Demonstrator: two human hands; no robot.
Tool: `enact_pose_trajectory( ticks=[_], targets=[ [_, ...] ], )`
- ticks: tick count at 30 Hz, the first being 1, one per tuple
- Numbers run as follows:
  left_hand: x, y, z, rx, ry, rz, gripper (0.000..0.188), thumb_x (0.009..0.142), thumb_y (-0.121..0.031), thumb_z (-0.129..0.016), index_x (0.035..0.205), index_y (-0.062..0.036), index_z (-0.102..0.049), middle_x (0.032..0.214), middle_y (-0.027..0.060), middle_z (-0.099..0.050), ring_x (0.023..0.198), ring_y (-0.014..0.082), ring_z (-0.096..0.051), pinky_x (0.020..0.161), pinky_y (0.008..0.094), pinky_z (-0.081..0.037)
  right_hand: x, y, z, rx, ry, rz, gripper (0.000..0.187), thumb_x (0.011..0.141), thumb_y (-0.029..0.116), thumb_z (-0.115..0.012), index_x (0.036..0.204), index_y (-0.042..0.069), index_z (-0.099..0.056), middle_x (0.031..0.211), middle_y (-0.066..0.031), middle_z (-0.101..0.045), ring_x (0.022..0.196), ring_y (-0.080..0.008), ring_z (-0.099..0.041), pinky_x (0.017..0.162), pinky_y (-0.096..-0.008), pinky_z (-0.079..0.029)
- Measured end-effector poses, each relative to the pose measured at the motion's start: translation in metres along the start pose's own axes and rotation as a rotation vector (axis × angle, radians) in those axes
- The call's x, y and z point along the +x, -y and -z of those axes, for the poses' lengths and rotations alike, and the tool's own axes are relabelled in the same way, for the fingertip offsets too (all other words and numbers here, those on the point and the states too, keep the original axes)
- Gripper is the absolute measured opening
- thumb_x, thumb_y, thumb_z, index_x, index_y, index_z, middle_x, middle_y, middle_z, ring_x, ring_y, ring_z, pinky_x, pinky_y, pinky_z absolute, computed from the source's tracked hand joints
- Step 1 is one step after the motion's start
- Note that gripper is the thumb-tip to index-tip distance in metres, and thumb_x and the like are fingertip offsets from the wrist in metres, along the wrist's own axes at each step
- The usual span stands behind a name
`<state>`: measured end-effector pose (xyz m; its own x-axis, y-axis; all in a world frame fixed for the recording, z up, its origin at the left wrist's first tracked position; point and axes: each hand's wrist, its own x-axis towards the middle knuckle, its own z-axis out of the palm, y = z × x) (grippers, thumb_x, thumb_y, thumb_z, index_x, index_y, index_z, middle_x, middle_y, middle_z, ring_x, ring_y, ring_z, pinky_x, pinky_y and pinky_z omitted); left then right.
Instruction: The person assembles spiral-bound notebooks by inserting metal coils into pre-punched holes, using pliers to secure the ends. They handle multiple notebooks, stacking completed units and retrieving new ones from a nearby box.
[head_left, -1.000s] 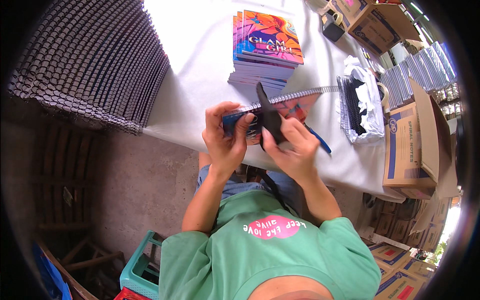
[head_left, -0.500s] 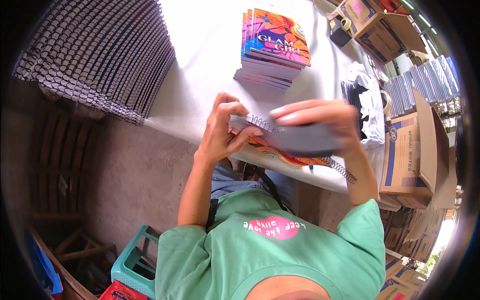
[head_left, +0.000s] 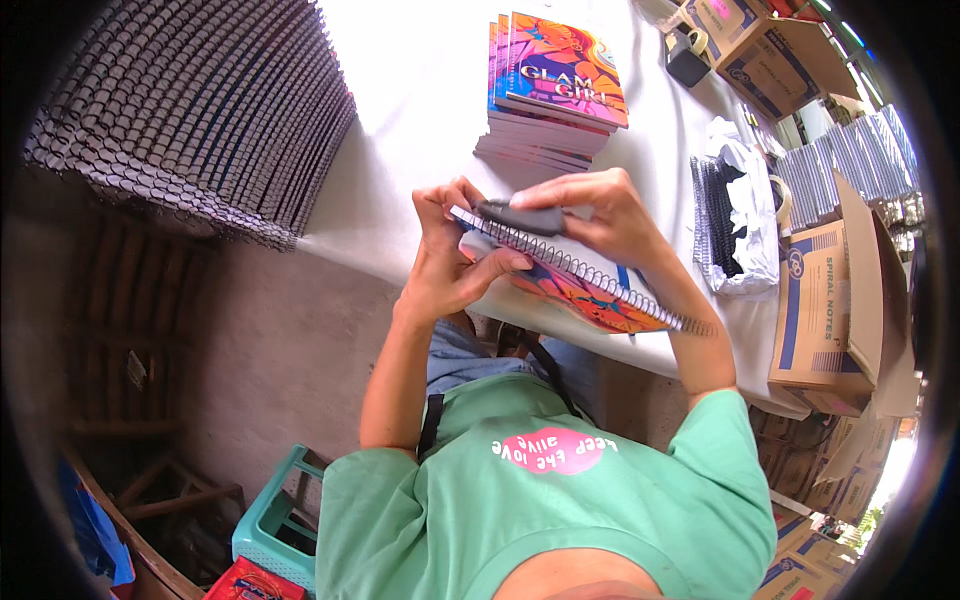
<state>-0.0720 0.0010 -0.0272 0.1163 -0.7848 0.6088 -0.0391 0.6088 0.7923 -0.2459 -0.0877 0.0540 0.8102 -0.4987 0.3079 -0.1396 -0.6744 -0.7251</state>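
Note:
A spiral notebook (head_left: 585,302) with a bright orange, pink and purple cover is held above the near edge of the table, its bound edge turned up. My left hand (head_left: 443,250) is closed on the notebook's left end, thumb on the cover. A dark wire coil (head_left: 600,278) runs through the bound edge, and its loose tail sticks out past the right end, by my right forearm. My right hand (head_left: 600,208) grips a dark grey, rounded hand tool (head_left: 530,218) at the coil's left end. Its tip is hidden near my left fingers.
A stack of matching notebooks (head_left: 560,110) stands farther back on the white table (head_left: 410,170). Many coil-bound books (head_left: 200,120) are piled at left. Coils lie in a white-lined basket (head_left: 740,220) at right, near an open carton (head_left: 815,310). A turquoise stool (head_left: 270,540) stands lower left.
My right hand has moved left and slightly up along the notebook, bringing the grey tool to the coil's left end. The coil is now visible along the edge. My left hand keeps its hold.

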Motion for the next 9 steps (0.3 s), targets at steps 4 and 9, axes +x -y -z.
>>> enact_pose_trajectory(
  ticks=[4,9],
  targets=[
    [0.0,-0.005,0.0,0.143,-0.001,-0.017,0.072,0.063,-0.018,-0.085,0.097,-0.0073,-0.023,0.086,0.0058,-0.033,0.081,0.0186,-0.04,0.075,0.0321,-0.037,-0.001,0.037,0.007,0.231,-0.043,0.23,0.036,0.065,-0.005,-0.059,0.096,0.008,-0.072,0.089,-0.0101,-0.07,0.081,-0.0191,-0.068,0.075,-0.0276,-0.052],
    [-0.008,0.008,0.001,0.108,-0.007,0.025,0.076,0.068,-0.023,-0.082,0.12,-0.0019,-0.032,0.096,0.0054,-0.029,0.098,0.0218,-0.039,0.09,0.0319,-0.037,0.002,-0.006,-0.006,0.037,-0.139,-0.013,0.032,0.068,0.003,-0.059,0.097,0.008,-0.071,0.079,-0.0143,-0.069,0.061,-0.0183,-0.063,0.062,-0.0282,-0.05]
  ],
)
